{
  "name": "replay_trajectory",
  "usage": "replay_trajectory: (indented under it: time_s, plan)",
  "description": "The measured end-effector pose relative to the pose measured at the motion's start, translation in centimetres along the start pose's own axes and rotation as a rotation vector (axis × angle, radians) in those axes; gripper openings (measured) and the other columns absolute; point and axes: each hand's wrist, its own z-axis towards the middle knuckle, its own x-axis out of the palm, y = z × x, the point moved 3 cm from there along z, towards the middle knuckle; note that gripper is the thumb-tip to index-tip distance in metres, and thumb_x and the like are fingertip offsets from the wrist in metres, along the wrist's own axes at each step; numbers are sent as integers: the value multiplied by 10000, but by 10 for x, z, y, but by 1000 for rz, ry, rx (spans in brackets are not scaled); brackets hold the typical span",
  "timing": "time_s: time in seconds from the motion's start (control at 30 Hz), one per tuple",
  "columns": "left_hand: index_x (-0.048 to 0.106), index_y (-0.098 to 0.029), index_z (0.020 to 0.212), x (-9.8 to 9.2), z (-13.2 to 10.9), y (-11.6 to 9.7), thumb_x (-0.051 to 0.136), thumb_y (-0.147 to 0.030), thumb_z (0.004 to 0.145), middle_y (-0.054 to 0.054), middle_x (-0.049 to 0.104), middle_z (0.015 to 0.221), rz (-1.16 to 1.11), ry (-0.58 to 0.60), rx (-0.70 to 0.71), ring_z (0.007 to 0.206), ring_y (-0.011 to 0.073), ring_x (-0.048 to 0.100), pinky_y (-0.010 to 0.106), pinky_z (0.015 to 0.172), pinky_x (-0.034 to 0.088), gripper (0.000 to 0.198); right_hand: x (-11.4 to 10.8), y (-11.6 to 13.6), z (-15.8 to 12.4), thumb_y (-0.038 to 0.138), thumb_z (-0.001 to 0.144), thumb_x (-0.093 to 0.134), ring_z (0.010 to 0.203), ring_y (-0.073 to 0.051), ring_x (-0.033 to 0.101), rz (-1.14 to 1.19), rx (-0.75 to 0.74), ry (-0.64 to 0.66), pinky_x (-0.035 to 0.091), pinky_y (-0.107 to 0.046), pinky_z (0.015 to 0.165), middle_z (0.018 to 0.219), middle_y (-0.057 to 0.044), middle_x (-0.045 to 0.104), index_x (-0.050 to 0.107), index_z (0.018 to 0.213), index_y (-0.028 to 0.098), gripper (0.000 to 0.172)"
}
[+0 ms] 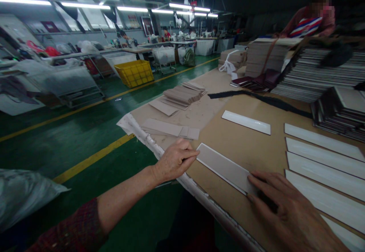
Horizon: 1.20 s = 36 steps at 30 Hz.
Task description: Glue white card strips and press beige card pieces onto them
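Observation:
A grey cardboard strip point(224, 165) lies flat on a slightly larger white strip near the table's edge, with a thin white border showing around it. My left hand point(177, 157) pinches the left end of the strip between thumb and fingers. At the other end, my right hand point(281, 202) holds it with the thumb on the near edge and the fingers on the far edge; that end is partly hidden. Just beyond my left hand are loose cardboard strips point(162, 127). Several white strips with dark edges point(327, 162) lie in a row to the right of my right hand.
One more white strip point(245, 122) lies farther back. Behind the loose strips is a cardboard pile point(182, 95). A dark fabric band point(256, 95) crosses the table point(211, 124) before tall board stacks point(319, 71). A person point(308, 24) stands behind them. A yellow crate point(134, 73) sits on the floor.

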Motion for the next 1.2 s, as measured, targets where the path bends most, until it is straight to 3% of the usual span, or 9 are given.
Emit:
replay_trajectory:
  time_s: [0.37, 0.83, 1.2]
  plan:
    - [714, -191, 1116, 0, 1, 2, 524, -190, 988, 62, 605, 878, 11, -5, 35, 831, 198, 544, 359, 754, 441, 229, -3, 3, 3, 261, 969, 535, 1106, -271, 595, 89, 98, 150, 561, -475, 929, 1205, -130, 668, 675, 1199, 148, 292]
    - [702, -198, 1119, -2, 4, -1, 505, -190, 991, 56, 599, 874, 50, 20, 52, 826, 194, 543, 350, 729, 453, 235, -6, 6, 5, 239, 957, 559, 1131, -267, 580, 142, 139, 176, 541, -491, 976, 1233, -144, 642, 634, 1235, 131, 308]
    - [699, -158, 1087, -1, 3, -1, 496, -165, 991, 72, 596, 881, 69, 23, 68, 831, 200, 546, 354, 737, 454, 225, -9, 13, 7, 224, 1003, 485, 1110, -292, 544, 79, 62, 186, 534, -510, 954, 1235, -175, 607, 630, 1244, 92, 311]
